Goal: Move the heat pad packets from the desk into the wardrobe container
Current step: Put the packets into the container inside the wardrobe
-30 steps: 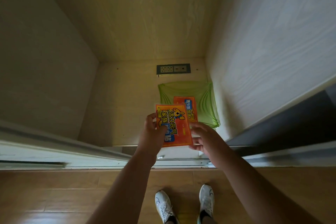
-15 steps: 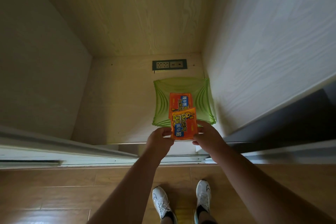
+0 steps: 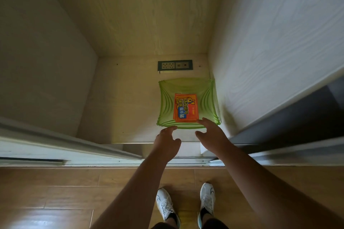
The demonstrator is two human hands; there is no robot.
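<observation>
Packet that was pinched between both hands half a second back now lies in the green container (image 3: 164, 102), stacked on the other heat pad packets (image 3: 186, 108); this delivery looks done. Left hand (image 3: 167, 142), just before the container's near rim: fingers loosely spread, holding nothing. Right hand (image 3: 212, 135), same rim: fingers spread, forefinger tip near the packet's edge, contact uncertain.

1. An orange heat pad packet (image 3: 186, 107) lay flat in the green container (image 3: 165, 106), with another packet's edge showing beneath it.
2. The left hand (image 3: 167, 141) and right hand (image 3: 211, 134) hovered empty near the container's front rim, fingers relaxed.
3. A socket panel (image 3: 175, 65) sat behind the container.
4. 2 white shoes (image 3: 164, 204) stood on the wooden floor (image 3: 55, 201).
</observation>
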